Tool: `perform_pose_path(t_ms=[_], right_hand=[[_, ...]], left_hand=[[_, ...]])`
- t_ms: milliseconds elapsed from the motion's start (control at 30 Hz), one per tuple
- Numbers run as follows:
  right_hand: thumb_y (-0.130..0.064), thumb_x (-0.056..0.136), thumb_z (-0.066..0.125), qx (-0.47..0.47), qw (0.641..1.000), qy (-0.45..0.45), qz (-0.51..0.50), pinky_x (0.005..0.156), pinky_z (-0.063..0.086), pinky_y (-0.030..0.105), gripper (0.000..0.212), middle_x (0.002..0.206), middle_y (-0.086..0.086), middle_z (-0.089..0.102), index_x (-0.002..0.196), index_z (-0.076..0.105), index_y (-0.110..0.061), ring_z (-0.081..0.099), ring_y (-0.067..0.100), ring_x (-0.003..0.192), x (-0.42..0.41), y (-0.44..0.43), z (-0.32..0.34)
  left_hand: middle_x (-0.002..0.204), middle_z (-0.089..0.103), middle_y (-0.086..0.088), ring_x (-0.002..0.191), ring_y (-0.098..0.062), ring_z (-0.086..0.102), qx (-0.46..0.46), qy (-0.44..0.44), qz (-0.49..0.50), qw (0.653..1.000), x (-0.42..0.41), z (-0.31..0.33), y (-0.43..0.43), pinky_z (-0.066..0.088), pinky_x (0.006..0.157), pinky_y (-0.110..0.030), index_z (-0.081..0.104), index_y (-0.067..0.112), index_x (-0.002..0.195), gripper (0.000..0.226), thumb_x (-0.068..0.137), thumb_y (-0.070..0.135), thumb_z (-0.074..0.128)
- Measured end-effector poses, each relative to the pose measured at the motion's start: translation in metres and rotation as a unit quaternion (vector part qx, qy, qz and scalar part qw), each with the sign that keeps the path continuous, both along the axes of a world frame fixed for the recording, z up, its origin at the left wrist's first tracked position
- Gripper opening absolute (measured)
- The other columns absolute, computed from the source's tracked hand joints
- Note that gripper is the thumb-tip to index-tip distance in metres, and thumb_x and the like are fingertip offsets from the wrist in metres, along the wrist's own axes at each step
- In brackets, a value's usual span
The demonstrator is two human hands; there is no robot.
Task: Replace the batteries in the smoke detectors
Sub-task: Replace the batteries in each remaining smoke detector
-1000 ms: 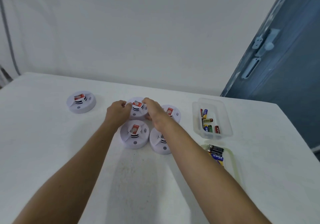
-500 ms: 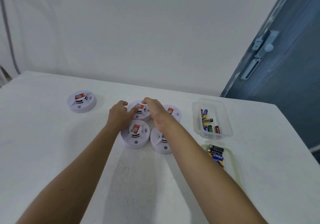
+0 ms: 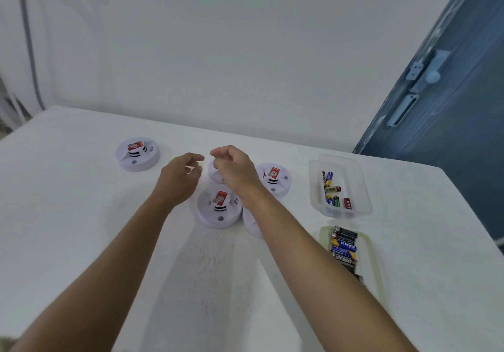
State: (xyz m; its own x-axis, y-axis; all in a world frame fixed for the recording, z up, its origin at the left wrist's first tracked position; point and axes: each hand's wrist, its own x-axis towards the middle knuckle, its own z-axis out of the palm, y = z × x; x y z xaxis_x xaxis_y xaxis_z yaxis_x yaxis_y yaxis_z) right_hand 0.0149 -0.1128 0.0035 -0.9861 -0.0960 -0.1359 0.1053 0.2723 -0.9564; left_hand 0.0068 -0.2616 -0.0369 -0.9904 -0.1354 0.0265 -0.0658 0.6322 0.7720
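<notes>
While L hand (image 3: 178, 178) & R hand (image 3: 237, 170) curl fingers (image 3: 196, 158), detector (image 3: 214, 173) sits btwn them.

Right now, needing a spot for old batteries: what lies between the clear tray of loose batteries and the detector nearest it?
Nothing: the head view shows only bare white table between the clear tray and that detector.

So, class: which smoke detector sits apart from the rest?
The far-left detector: it stands alone, while the other four cluster together in the middle.
</notes>
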Motion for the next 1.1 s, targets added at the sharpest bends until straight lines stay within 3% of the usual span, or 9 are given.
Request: perform_pose_path(t_ms=[100, 200, 333, 467, 600, 733, 833, 1000, 1100], right_hand=[[-0.010, 0.092, 0.050, -0.013, 1.000, 0.005, 0.028, 0.090, 0.046, 0.026, 0.029, 0.120, -0.007, 0.066, 0.111, 0.067, -0.024, 0.058, 0.010, 0.114, 0.001, -0.017, 0.001], [-0.012, 0.092, 0.051, -0.018, 0.998, -0.004, 0.056, 0.082, 0.045, 0.022, 0.028, 0.120, -0.006, 0.068, 0.112, 0.067, -0.023, 0.061, 0.011, 0.113, -0.001, -0.040, 0.001], [-0.015, 0.091, 0.052, -0.013, 0.996, -0.033, 0.084, 0.087, 0.042, 0.025, 0.034, 0.128, -0.003, 0.066, 0.122, 0.065, -0.019, 0.059, 0.015, 0.117, -0.007, -0.077, -0.004], [-0.014, 0.092, 0.053, 0.003, 0.992, -0.077, 0.101, 0.094, 0.037, 0.027, 0.049, 0.147, 0.003, 0.051, 0.141, 0.050, -0.018, 0.049, 0.020, 0.130, -0.021, -0.113, -0.013], [-0.016, 0.094, 0.051, 0.012, 0.991, -0.104, 0.087, 0.092, 0.037, 0.029, 0.061, 0.148, 0.009, 0.047, 0.151, 0.033, -0.017, 0.048, 0.027, 0.131, -0.036, -0.134, -0.024], [-0.028, 0.076, 0.043, 0.049, 0.989, -0.124, 0.067, 0.087, 0.043, 0.040, 0.053, 0.130, 0.016, 0.057, 0.128, 0.046, -0.021, 0.051, 0.035, 0.122, -0.047, -0.152, -0.041], [-0.022, 0.076, 0.040, 0.062, 0.986, -0.135, 0.071, 0.083, 0.038, 0.038, 0.032, 0.119, 0.014, 0.059, 0.107, 0.048, -0.021, 0.048, 0.026, 0.111, -0.058, -0.159, -0.055], [-0.022, 0.071, 0.039, 0.064, 0.989, -0.107, 0.073, 0.082, 0.035, 0.035, 0.032, 0.099, 0.004, 0.055, 0.098, 0.054, -0.022, 0.044, 0.022, 0.096, -0.059, -0.160, -0.052], [-0.009, 0.086, 0.044, 0.027, 0.992, -0.097, 0.069, 0.068, 0.038, 0.030, 0.021, 0.089, 0.001, 0.056, 0.099, 0.058, -0.016, 0.050, 0.022, 0.084, -0.051, -0.150, -0.041]], left_hand=[[0.110, 0.066, 0.003, 0.097, -0.016, 0.061, -0.005, 0.027, 0.015, 1.000, 0.010, 0.002, -0.024, 0.048, 0.088, -0.032, 0.067, 0.025, 0.111, 0.022, 0.093, 0.019, 0.058], [0.102, 0.068, 0.005, 0.092, -0.016, 0.060, -0.027, 0.041, 0.095, 0.994, 0.014, 0.004, -0.047, 0.043, 0.084, -0.028, 0.071, 0.021, 0.104, 0.018, 0.091, 0.020, 0.059], [0.104, 0.068, -0.007, 0.101, -0.030, 0.058, -0.042, 0.075, 0.212, 0.974, 0.007, -0.002, -0.080, 0.045, 0.091, -0.038, 0.071, 0.018, 0.097, 0.026, 0.083, 0.034, 0.056], [0.125, 0.055, -0.012, 0.124, -0.034, 0.039, -0.045, 0.034, 0.300, 0.952, -0.008, -0.010, -0.103, 0.032, 0.101, -0.046, 0.058, 0.016, 0.116, 0.038, 0.089, 0.041, 0.054], [0.147, 0.037, -0.011, 0.137, -0.032, 0.021, -0.091, -0.057, 0.280, 0.954, -0.028, -0.019, -0.113, 0.019, 0.107, -0.050, 0.049, 0.019, 0.135, 0.056, 0.095, 0.055, 0.035], [0.150, 0.034, -0.007, 0.137, -0.031, 0.018, -0.119, -0.119, 0.259, 0.951, -0.040, -0.028, -0.120, 0.017, 0.106, -0.054, 0.052, 0.017, 0.133, 0.064, 0.094, 0.061, 0.024], [0.148, 0.035, -0.007, 0.137, -0.031, 0.019, -0.121, -0.108, 0.259, 0.952, -0.043, -0.029, -0.122, 0.018, 0.106, -0.052, 0.053, 0.013, 0.132, 0.064, 0.094, 0.058, 0.029], [0.143, 0.039, -0.012, 0.134, -0.033, 0.023, -0.063, -0.087, 0.271, 0.956, -0.042, -0.026, -0.121, 0.019, 0.106, -0.049, 0.049, 0.010, 0.132, 0.061, 0.091, 0.054, 0.042], [0.142, 0.040, -0.013, 0.135, -0.033, 0.024, -0.017, -0.060, 0.280, 0.958, -0.039, -0.021, -0.116, 0.019, 0.109, -0.049, 0.045, 0.010, 0.131, 0.057, 0.090, 0.049, 0.050]])
